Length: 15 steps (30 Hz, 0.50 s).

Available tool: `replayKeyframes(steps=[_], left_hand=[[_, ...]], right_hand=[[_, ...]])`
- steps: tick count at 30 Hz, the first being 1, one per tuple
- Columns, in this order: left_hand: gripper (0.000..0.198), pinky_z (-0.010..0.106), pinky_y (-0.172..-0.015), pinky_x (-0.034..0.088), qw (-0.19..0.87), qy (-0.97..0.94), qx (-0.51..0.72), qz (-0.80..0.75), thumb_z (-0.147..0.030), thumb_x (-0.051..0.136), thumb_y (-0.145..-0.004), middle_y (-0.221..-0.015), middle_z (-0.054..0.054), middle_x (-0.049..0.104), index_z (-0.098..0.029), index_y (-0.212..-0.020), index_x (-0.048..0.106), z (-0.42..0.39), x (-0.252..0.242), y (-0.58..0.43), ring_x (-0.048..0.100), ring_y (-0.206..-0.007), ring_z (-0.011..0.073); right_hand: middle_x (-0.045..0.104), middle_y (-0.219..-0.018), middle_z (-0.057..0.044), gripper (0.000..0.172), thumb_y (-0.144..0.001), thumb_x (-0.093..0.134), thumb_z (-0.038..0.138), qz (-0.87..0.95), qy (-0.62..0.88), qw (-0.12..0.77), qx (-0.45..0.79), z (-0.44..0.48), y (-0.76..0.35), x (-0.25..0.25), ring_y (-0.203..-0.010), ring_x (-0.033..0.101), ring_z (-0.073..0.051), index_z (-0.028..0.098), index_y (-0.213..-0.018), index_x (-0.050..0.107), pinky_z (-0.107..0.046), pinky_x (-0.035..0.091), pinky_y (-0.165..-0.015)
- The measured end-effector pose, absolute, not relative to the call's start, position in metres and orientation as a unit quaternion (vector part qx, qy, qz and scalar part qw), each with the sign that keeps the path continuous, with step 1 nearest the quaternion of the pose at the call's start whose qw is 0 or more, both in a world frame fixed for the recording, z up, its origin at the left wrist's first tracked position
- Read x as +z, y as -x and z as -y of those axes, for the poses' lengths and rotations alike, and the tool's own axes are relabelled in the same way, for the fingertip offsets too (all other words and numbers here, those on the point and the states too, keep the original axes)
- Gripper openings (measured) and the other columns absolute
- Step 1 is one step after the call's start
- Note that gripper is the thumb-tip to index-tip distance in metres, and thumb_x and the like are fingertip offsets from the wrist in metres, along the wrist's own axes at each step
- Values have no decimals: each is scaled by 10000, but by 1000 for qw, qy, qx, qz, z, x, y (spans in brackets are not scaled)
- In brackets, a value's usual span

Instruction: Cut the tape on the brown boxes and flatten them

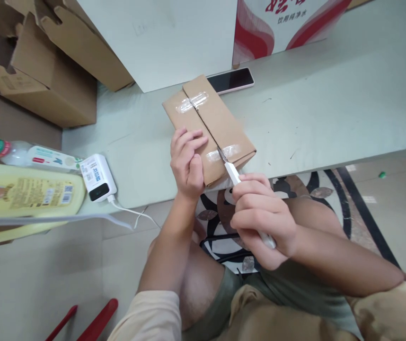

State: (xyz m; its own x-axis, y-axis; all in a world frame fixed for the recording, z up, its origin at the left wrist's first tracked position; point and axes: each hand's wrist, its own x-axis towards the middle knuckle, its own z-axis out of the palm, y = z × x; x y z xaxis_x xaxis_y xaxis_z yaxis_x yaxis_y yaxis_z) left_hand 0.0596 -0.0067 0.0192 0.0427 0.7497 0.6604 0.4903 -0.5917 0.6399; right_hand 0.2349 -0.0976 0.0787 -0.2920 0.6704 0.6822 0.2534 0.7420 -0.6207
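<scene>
A small brown cardboard box [220,121] lies on the pale green surface [330,109], its two flaps joined by clear tape at both ends of the seam. My left hand [186,163] rests closed against the box's near left side and steadies it. My right hand [260,218] is wrapped round a white utility knife [232,173]. The knife's blade tip touches the near strip of tape at the seam.
A pink-edged phone [232,80] lies behind the box. A white power bank [96,177] with a cable, bottles [25,194] and open cardboard cartons [47,71] sit at the left. A white panel [167,38] and a red-and-white carton [277,23] stand at the back.
</scene>
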Motion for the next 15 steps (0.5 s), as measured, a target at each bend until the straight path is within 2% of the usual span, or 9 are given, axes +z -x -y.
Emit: replayKeyframes(steps=[9,15], left_hand=[[384,492,-1245,348,96,-723,537,-423,-318,354,-999,-1224,48,711,-229,-1094,715,4,18,-58,564,-1309,250],[411,507,-1246,342,100,-720,531,-437,-354,342,-1013,-1228,52,706,-228,-1105,723,6,20,-59,565,-1312,261]], right_hand=[[524,-640,24,152,-740,488,85,760,315,539,177,107,-222,69,-776,571,-161,214,-790,549,-459,434,-942],[558,-642,10,158,-763,514,58,768,303,533,185,98,-230,73,-764,618,-176,203,-806,557,-384,380,-704]])
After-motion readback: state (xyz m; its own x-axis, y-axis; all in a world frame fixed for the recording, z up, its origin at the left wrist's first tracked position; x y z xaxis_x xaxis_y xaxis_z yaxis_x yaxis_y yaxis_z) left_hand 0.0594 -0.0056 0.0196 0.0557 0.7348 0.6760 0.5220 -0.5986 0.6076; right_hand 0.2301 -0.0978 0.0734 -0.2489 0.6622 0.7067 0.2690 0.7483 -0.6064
